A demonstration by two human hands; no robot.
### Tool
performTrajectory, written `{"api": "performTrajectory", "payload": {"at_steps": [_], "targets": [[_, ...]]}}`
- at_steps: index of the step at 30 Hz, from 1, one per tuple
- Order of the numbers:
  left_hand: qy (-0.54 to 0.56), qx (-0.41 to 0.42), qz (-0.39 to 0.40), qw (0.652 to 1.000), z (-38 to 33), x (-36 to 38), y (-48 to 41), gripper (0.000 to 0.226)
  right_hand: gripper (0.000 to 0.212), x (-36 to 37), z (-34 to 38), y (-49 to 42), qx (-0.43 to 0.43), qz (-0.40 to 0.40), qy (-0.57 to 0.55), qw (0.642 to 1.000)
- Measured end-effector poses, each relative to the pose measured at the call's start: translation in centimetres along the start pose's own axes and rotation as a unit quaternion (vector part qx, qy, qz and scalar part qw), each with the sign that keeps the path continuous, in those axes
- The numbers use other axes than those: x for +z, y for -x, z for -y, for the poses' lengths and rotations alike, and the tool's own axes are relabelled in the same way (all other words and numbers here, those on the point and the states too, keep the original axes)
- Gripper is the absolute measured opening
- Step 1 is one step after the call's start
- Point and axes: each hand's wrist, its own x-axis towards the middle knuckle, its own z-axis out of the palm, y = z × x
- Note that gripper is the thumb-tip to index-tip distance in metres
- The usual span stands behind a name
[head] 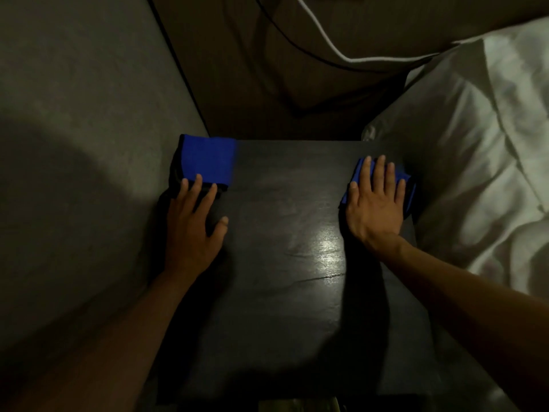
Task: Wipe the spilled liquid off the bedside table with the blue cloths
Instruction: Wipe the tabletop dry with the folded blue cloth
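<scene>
Between the two flattened hands, a wet sheen [328, 252] is being left on the dark bench [282, 322], nearer the right hand [375, 203]. Its fingers [378, 173] are being held spread and flat on one blue cloth [405, 188]. The left hand [193, 227], fingers apart, is being pressed on the near edge of the other blue cloth [208, 160], which is lying ahead of its fingertips. An inward sweep by the right hand seems called for.

A dark bedside table [282, 292] carries two blue cloths, one [206, 160] far-left, one [405, 188] far-right.
</scene>
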Motion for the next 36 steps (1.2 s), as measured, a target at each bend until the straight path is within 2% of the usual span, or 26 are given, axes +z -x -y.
{"api": "performTrajectory", "payload": {"at_steps": [11,19,30,32,36], "targets": [[0.042,-0.011,-0.001,0.999,-0.2,-0.5,-0.1,0.068,0.065,0.5,5.5,2.9,-0.037,0.008,0.009,0.999],[0.051,-0.023,0.012,0.998,-0.3,-0.7,-0.3,0.07,0.064,0.7,11.5,2.5,-0.167,0.023,0.013,0.986],[0.031,-0.06,0.027,0.997,-0.4,-0.8,-1.0,0.068,0.064,1.2,16.4,4.1,-0.217,0.026,0.01,0.976],[0.009,-0.066,0.023,0.998,-0.5,-1.1,-1.5,0.063,0.064,1.5,17.2,5.2,-0.223,0.031,0.0,0.974],[0.003,-0.081,0.028,0.996,-0.2,-1.6,-2.7,0.036,0.064,2.1,19.2,7.9,-0.239,0.047,-0.034,0.969]]}}
